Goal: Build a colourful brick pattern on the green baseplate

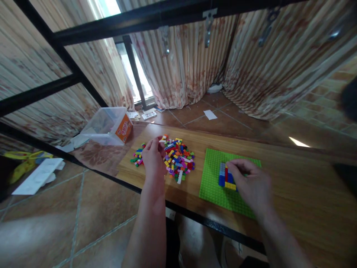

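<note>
My left hand [153,152] is over the left part of a heap of small toy bricks [178,158]. Its thumb and fingers are pinched together beside a white piece; whether anything is between them I cannot make out. On a green studded baseplate [209,186] sits a low brick build [222,181] of blue, red, yellow and greyish pieces. My right hand [249,180] has its fingers closed at the far edge of this build, touching it. The hand hides the build's right side and part of the baseplate.
The bricks and baseplate lie on a wooden tabletop [290,186] with a dark front edge. Beyond its left end stands a clear plastic box [103,128] with an orange label. A black metal frame [134,28] crosses above, before striped curtains [189,63].
</note>
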Motion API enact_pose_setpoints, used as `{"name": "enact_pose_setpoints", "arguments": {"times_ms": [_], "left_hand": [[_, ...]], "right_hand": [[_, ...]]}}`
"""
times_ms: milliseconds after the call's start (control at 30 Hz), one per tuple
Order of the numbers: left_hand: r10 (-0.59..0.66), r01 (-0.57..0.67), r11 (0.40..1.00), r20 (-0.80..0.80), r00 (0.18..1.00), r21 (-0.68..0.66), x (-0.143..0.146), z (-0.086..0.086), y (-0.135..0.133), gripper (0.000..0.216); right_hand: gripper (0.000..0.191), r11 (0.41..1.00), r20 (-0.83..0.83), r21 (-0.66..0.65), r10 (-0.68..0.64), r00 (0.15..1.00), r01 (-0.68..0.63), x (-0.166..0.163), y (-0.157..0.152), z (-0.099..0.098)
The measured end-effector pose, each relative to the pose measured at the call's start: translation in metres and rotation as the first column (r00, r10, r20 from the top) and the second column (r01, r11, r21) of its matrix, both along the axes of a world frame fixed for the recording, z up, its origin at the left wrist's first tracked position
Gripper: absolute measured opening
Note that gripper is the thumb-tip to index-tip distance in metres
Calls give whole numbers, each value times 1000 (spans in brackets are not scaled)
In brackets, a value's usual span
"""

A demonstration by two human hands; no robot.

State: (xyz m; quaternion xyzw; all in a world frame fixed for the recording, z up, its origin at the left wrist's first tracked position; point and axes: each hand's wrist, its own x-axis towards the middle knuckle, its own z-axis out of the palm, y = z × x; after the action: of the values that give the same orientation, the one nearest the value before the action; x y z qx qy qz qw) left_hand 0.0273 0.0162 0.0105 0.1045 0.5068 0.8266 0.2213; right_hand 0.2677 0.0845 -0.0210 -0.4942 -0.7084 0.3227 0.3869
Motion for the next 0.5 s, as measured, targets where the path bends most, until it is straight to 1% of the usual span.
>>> {"name": "enact_pose_setpoints", "arguments": {"times_ms": [67,133,233,333,400,500], "left_hand": [[15,-16,1000,37,999,24,-3,1,-3,15],[32,-34,999,58,998,33,-6,2,-4,15],[54,-57,998,77,996,39,-11,3,-8,14],[89,-94,994,84,992,51,-18,4,-12,13],[105,-110,992,88,991,54,-22,6,-16,13],[120,-127,990,102,988,65,-28,8,-21,12]], "right_hand": [[20,987,33,62,146,989,-148,-15,-12,-2],[19,957,92,106,260,961,-269,-30,-22,-6],[18,916,163,110,365,917,-385,-49,-36,-11],[13,888,220,95,422,880,-449,-65,-48,-18],[10,877,265,101,432,862,-470,-73,-55,-23],[8,847,310,182,433,847,-500,-84,-66,-30]]}}
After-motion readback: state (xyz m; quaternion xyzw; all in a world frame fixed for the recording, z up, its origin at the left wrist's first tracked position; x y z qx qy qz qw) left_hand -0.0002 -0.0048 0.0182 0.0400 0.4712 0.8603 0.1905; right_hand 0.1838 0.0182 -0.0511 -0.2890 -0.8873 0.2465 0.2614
